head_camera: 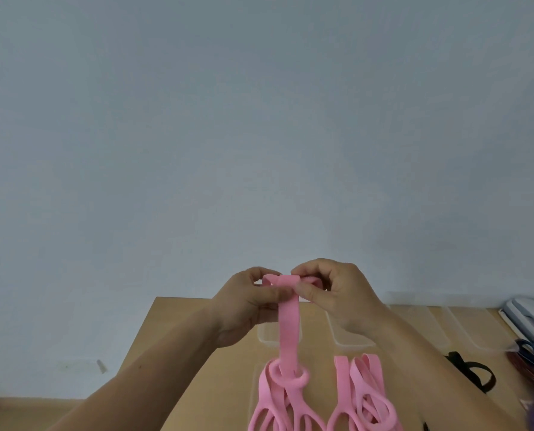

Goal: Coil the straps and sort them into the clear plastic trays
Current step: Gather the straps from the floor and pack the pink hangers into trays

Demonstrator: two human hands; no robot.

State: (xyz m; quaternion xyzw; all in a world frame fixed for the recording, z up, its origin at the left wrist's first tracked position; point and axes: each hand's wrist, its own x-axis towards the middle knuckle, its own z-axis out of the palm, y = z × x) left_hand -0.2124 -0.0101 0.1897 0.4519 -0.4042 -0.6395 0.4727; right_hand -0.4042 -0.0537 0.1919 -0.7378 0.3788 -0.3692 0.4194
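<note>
The step in hand looks like the coiling of one pink strap (288,325), with sorting not yet begun for it. Both hands are raised above the clear plastic trays (355,344). The left hand (247,306) pinches the strap just under its top end, and the right hand (337,293) has its fingers curled round the folded top, where a first small turn (285,279) seems to be forming. The rest of the strap hangs straight down in front of the trays to a bunch of pink straps (362,393) lying on the wooden surface (228,384), nearer the person than the trays.

The next move probably calls for winding the hanging length round that first turn while the left hand keeps tension, and for freeing the lower end, which appears to be threaded through loops in the bunch.

A black strap (471,373) lies to the right of the trays. No brand, label or writing can be read.
</note>
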